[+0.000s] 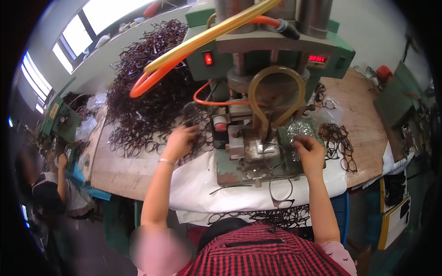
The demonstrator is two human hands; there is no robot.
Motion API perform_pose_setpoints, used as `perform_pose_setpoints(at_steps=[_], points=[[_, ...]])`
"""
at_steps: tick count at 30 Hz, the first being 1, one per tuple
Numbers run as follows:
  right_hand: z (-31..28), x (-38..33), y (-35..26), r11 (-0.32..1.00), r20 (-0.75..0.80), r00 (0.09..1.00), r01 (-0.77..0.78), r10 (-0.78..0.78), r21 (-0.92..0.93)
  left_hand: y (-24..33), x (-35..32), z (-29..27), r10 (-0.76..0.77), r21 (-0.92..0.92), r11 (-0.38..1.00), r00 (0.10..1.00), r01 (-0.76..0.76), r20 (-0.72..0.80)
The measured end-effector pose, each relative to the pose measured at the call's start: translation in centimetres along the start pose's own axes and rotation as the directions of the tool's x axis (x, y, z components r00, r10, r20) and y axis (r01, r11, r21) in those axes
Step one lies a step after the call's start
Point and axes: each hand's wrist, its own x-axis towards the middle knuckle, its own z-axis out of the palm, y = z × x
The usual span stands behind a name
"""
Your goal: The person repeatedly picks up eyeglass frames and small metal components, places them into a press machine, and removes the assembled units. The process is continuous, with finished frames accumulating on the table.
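Observation:
My left hand (181, 141) reaches to the near right edge of a big heap of dark eyeglass frames (147, 92), its fingers stretched over the loose frames there. My right hand (311, 154) is beside a pile of small shiny metal pieces (300, 130). Its thumb and fingers are curled together; whatever is between them is too small to make out. Between my hands stands a green press (237, 177), with a bright metal plate (268, 150) under its tool. At the press's front edge rests one dark eyeglass frame (282, 198).
Orange and yellow hoses (184, 53) arch over the press. More eyeglass frames (338, 138) lie right of it, and others (276, 216) lie at my lap. White sheeting (193, 179) covers the table's front. Another person (50, 184) sits at a machine far left.

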Motion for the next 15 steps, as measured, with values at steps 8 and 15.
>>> perform_pose_setpoints(at_steps=[8, 15], points=[[-2.4, -3.8, -6.7, 0.974, 0.156, 0.962, 0.228, -0.223, -0.009, 4.4, -1.7, -5.1, -0.041, -0.128, 0.991, 0.806, -0.043, -0.591], [4.4, -0.8, -7.6, 0.962, 0.18, 0.953, 0.212, -0.243, 0.173, 10.4, -4.6, -0.5, -0.674, -0.913, 0.383, 0.632, -0.142, -0.382]])
